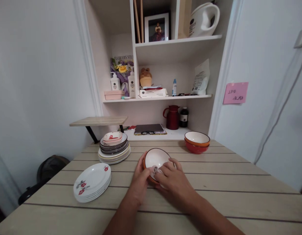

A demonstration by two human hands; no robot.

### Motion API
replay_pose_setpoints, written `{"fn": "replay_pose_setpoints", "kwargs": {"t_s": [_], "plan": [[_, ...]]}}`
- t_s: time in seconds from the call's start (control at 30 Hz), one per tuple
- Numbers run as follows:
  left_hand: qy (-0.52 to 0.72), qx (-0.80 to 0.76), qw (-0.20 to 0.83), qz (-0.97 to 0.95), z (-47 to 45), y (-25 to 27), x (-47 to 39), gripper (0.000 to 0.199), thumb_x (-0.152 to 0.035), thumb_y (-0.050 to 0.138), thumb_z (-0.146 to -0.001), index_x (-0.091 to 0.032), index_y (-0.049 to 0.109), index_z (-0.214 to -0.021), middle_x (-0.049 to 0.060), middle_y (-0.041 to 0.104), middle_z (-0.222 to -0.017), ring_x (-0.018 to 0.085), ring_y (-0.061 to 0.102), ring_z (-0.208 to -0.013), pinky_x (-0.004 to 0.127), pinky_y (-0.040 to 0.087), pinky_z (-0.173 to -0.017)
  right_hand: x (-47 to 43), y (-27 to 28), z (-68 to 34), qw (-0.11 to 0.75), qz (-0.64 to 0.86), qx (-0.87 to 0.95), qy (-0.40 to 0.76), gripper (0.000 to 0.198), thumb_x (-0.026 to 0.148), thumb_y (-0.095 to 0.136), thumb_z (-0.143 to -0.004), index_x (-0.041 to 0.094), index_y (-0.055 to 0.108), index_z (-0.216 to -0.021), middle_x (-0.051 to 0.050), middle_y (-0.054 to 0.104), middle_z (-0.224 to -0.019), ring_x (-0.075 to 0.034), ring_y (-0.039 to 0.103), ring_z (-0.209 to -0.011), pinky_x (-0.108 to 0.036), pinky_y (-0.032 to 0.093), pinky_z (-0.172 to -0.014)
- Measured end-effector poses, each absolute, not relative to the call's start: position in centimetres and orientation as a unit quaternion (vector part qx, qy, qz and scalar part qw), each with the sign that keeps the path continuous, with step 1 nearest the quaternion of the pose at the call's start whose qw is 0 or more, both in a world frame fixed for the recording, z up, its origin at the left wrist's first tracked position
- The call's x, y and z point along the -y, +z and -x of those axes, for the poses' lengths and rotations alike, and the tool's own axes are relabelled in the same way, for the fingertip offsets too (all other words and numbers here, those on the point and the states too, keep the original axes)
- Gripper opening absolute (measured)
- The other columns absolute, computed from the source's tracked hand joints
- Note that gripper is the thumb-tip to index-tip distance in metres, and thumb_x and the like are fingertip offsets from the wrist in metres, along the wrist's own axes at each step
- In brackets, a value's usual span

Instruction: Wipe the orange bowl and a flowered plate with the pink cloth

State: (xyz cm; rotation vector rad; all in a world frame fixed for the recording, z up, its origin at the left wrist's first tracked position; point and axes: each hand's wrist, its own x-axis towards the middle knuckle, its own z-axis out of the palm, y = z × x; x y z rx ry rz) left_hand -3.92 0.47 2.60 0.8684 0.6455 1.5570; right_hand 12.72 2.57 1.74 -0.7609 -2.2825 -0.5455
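- The orange bowl [157, 157], white inside with a dark rim, is over the middle of the slatted table [226, 202], tilted so its inside shows; whether its base touches the wood is hidden.
- The left hand [141, 178] grips the bowl at its left side, thumb at the near rim.
- The right hand [174, 179] reaches over the bowl's near right rim, its fingers bunched on a crumpled pale cloth [155, 169] against the inner wall.
- To the far right of the hands, two nested bowls [197, 139] stand on the table, an orange one in a red one.
- To the left lies a stack of white plates [92, 179] with red flowers.
- Just beyond these plates is a taller stack of mixed plates [114, 150], dark-edged above yellow-edged, topped by small pink-edged dishes [112, 138].
- At the far side, a dark red jug [172, 118] stands beside a dark bottle [183, 117], right of a flat dark panel [149, 128] with glasses [148, 133] at its near edge.
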Motion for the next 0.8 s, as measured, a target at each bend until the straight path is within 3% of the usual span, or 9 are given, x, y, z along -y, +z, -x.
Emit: {"fn": "replay_pose_setpoints", "kwargs": {"t_s": [0.17, 0.33, 0.57, 0.67, 0.8], "plan": [[0.651, -0.249, 0.616, -0.366, 4.8, 2.5, -0.6, 0.083, -0.021, 0.080, -0.072, -0.026, 0.053, -0.150, 0.011, 0.068, -0.140, 0.034, 0.063, -0.128, 0.044, 0.050, -0.107, -3.3, 2.1, -14.3, 0.317, 0.310, 0.875, -0.195, 0.016, 0.021, 0.078, -0.088, 0.029, 0.069, -0.099, 0.000, 0.073, -0.097, -0.026, 0.059, -0.106, -0.058, 0.015, -0.117], [0.642, -0.254, 0.634, -0.348, 4.6, 2.2, -0.8, 0.088, -0.033, 0.083, -0.079, -0.032, 0.042, -0.157, 0.010, 0.063, -0.147, 0.032, 0.064, -0.127, 0.046, 0.048, -0.110, -2.9, 1.8, -13.7, 0.292, 0.297, 0.888, -0.194, 0.011, 0.017, 0.070, -0.095, 0.028, 0.069, -0.099, 0.001, 0.071, -0.088, -0.021, 0.057, -0.090, -0.045, 0.029, -0.102], [0.651, -0.276, 0.627, -0.326, 4.1, 2.1, -0.8, 0.096, -0.031, 0.088, -0.077, -0.033, 0.037, -0.159, 0.009, 0.056, -0.155, 0.028, 0.060, -0.133, 0.040, 0.045, -0.112, -2.1, 1.5, -12.6, 0.304, 0.319, 0.867, -0.234, 0.015, 0.016, 0.069, -0.095, 0.025, 0.069, -0.107, -0.002, 0.070, -0.089, -0.022, 0.057, -0.088, -0.042, 0.030, -0.089], [0.650, -0.280, 0.631, -0.317, 4.1, 1.9, -0.9, 0.092, -0.030, 0.085, -0.079, -0.034, 0.038, -0.158, 0.009, 0.061, -0.150, 0.028, 0.065, -0.124, 0.040, 0.050, -0.105, -2.0, 1.1, -12.1, 0.307, 0.327, 0.860, -0.242, 0.012, 0.018, 0.071, -0.095, 0.025, 0.069, -0.104, -0.002, 0.070, -0.089, -0.023, 0.057, -0.087, -0.041, 0.031, -0.088], [0.633, -0.284, 0.636, -0.338, 4.4, 1.9, -0.8, 0.080, -0.025, 0.079, -0.076, -0.029, 0.052, -0.151, 0.009, 0.073, -0.130, 0.029, 0.071, -0.106, 0.040, 0.055, -0.093, -1.9, 1.1, -12.1, 0.297, 0.301, 0.876, -0.234, 0.008, 0.019, 0.068, -0.097, 0.027, 0.068, -0.097, 0.000, 0.070, -0.090, -0.021, 0.058, -0.088, -0.044, 0.033, -0.096]]}}
